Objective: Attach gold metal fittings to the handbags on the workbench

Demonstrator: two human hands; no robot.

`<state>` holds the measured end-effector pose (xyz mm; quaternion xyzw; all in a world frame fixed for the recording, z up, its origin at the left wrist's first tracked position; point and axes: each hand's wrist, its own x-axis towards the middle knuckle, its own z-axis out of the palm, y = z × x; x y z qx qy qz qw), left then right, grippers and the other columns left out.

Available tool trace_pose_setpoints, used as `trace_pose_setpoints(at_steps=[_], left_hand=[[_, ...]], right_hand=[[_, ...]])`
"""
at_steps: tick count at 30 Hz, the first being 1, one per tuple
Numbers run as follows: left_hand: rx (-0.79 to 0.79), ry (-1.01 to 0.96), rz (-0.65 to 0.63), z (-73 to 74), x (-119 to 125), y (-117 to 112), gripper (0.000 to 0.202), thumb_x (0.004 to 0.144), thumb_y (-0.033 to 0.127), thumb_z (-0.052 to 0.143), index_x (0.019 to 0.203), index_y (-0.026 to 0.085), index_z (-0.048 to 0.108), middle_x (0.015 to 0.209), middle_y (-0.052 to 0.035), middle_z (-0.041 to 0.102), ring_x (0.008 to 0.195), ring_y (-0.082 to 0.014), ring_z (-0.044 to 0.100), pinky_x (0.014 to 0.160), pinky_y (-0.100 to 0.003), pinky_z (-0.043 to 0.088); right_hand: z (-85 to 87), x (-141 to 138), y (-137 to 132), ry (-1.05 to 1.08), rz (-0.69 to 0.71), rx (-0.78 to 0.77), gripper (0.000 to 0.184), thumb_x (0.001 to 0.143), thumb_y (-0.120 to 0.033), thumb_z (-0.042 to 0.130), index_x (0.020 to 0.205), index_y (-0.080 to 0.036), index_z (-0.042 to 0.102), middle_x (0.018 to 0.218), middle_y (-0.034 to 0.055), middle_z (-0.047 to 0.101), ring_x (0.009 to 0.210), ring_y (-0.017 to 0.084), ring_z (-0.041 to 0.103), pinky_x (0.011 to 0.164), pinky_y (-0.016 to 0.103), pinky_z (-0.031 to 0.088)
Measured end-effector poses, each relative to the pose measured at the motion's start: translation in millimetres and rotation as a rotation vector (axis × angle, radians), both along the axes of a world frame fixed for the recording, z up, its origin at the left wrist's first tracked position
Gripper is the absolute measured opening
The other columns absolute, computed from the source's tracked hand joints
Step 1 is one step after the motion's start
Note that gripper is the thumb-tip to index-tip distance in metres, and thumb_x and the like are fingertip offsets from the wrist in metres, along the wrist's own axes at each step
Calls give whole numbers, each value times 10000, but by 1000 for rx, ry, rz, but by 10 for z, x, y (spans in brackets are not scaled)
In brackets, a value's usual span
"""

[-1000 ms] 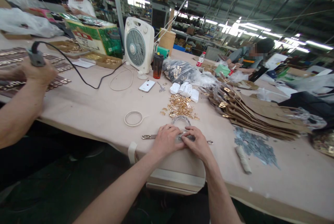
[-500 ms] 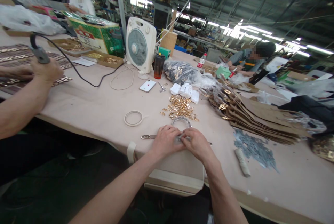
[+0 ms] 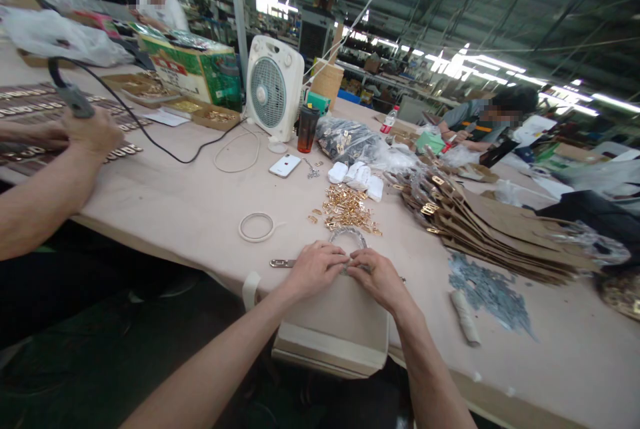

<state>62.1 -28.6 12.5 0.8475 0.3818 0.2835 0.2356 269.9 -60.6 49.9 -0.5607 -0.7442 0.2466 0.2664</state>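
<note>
A pale beige handbag (image 3: 335, 319) lies at the table's near edge, its lower part hanging over my lap. Its curved handle (image 3: 349, 231), wrapped in clear plastic, arches just beyond my fingers. My left hand (image 3: 316, 270) rests on the bag's top edge, fingers bent and pressed together. Facing it, my right hand (image 3: 375, 277) pinches the bag near the handle's base. Both sets of fingertips nearly meet, and what lies beneath them is mostly hidden. A strap with a metal-edged end (image 3: 283, 263) sticks out left of my left hand.
Beyond the handle lies a pile of gold clasps (image 3: 345, 208). A tape roll (image 3: 241, 229) sits left, stacked brown bag pieces (image 3: 490, 229) and grey bits (image 3: 493, 296) right. A fan (image 3: 274, 89) stands behind a phone (image 3: 285, 165). A co-worker's hand (image 3: 97, 132) grips a corded tool.
My fingers have shifted slightly at the handle's base; the left fingers lie a little flatter. The view has tilted slightly. The bag stays in place.
</note>
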Motion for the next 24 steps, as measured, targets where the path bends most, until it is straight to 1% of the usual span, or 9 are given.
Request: trace_pose_setpoints(at_steps=[5, 11, 15, 19, 21, 24], left_hand=[[0, -1, 19, -4, 10, -4, 303, 981, 291, 593, 1181, 435, 770, 1296, 67, 733, 1238, -222, 594, 1076, -406, 473], [29, -60, 9, -66, 0, -32, 286, 965, 292, 621, 1169, 412, 781, 1330, 54, 718, 1255, -215, 585, 1107, -411, 464], [5, -62, 59, -66, 39, -35, 278, 942, 277, 641, 1138, 399, 795, 1303, 51, 735, 1239, -220, 599, 1109, -418, 470], [-18, -58, 88, -56, 56, -17, 269, 943, 269, 645, 1124, 393, 800, 1273, 62, 750, 1221, -215, 612, 1106, -410, 472], [-13, -59, 73, -57, 36, -5, 264, 958, 282, 633, 1139, 385, 795, 1287, 58, 745, 1233, -215, 606, 1110, -411, 469], [0, -57, 5, -62, -14, 12, 284, 968, 277, 622, 1186, 369, 780, 1336, 43, 724, 1270, -216, 588, 1126, -412, 460]], right_hand=[[-85, 62, -40, 67, 42, 7, 146, 929, -282, 689, 951, -306, 831, 1178, 52, 740, 1108, 241, 694, 1023, 397, 522], [-241, 107, -120, 125, 34, 66, 179, 973, -320, 659, 1041, -305, 823, 1261, 65, 696, 1184, 235, 661, 1058, 395, 514], [-230, 87, -106, 89, 41, 113, 183, 976, -304, 655, 1044, -307, 824, 1234, 70, 711, 1184, 247, 655, 1067, 423, 510], [-191, 60, -54, 48, 28, 163, 169, 957, -266, 674, 1018, -297, 828, 1174, 77, 738, 1135, 256, 670, 1040, 432, 517], [-201, 58, -41, 48, 29, 169, 164, 955, -253, 674, 1017, -293, 821, 1174, 76, 739, 1131, 254, 671, 1037, 430, 514], [-248, 63, -58, 101, 35, 162, 138, 961, -267, 664, 1009, -278, 793, 1202, 79, 727, 1164, 253, 661, 1062, 436, 496]])
